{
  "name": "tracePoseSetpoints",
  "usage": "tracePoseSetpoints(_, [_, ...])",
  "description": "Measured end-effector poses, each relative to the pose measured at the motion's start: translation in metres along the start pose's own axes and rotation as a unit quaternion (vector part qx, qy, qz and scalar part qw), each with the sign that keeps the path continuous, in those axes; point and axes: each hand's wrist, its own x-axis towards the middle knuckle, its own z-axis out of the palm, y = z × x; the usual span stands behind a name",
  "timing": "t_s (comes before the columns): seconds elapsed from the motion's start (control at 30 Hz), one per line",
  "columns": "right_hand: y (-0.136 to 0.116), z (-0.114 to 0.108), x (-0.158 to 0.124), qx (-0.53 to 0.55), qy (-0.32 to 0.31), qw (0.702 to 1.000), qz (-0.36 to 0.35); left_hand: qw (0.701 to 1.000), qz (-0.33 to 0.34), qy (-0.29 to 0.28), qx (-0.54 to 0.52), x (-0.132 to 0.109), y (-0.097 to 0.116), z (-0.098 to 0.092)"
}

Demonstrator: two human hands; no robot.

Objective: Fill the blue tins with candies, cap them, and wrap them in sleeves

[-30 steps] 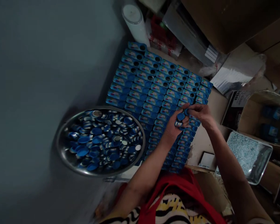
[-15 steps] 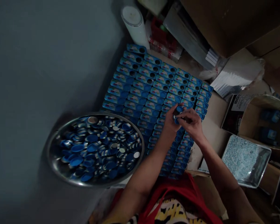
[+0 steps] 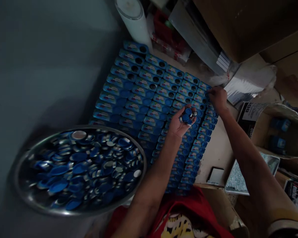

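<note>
My left hand (image 3: 178, 123) is cupped palm up, holding several small round blue discs with silvery rims (image 3: 185, 118). It hovers above rows of blue printed packages (image 3: 161, 99), each with a round spot at one end. Farther out, my right hand (image 3: 218, 97) reaches to the upper right part of the rows, its fingers pinched together at a package there. What lies between those fingertips is hidden. At the left stands a large metal bowl (image 3: 20, 195) heaped with blue and silver discs (image 3: 79, 168).
A white cylinder (image 3: 136, 28) stands behind the rows. Plastic-wrapped sheets (image 3: 244, 84) lie at the upper right. Below them is an open cardboard box (image 3: 257, 127) with blue items inside. A tray of pale granules (image 3: 237, 178) sits partly behind my right forearm.
My right hand has left my left hand and moved outward to the far right packages. My left hand has opened somewhat, showing the discs in its palm. The view has shifted slightly.
</note>
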Motion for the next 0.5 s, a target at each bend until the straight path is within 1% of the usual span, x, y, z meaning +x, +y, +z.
tracePoseSetpoints(0.07, [-0.005,-0.001,0.009,-0.062,-0.029,0.998,0.007,1.0,0.005,-0.003,0.004,0.003,0.001,-0.001])
tracePoseSetpoints(0.13, [-0.007,-0.004,0.02,-0.099,-0.065,0.993,0.029,1.0,0.012,-0.011,0.002,0.006,0.002,-0.004])
tracePoseSetpoints(0.2, [-0.005,-0.007,0.035,-0.119,-0.114,0.985,0.05,1.0,0.014,-0.014,-0.001,0.007,0.001,-0.007])
tracePoseSetpoints(0.27, [-0.003,-0.009,0.05,-0.129,-0.145,0.979,0.055,1.0,0.014,-0.011,-0.006,0.007,0.001,-0.008])
tracePoseSetpoints(0.33, [-0.002,-0.01,0.058,-0.126,-0.134,0.982,0.043,1.0,0.013,-0.001,-0.007,0.004,0.0,-0.006])
tracePoseSetpoints(0.4, [-0.006,-0.01,0.051,-0.113,-0.101,0.988,0.04,1.0,0.015,0.014,-0.005,-0.001,-0.001,-0.003])
tracePoseSetpoints(0.43, [-0.009,-0.01,0.042,-0.102,-0.083,0.99,0.041,1.0,0.019,0.023,-0.004,-0.003,-0.002,-0.001])
tracePoseSetpoints(0.5, [-0.015,-0.01,0.01,-0.05,-0.052,0.997,0.027,0.999,0.025,0.038,-0.007,-0.006,-0.002,0.002])
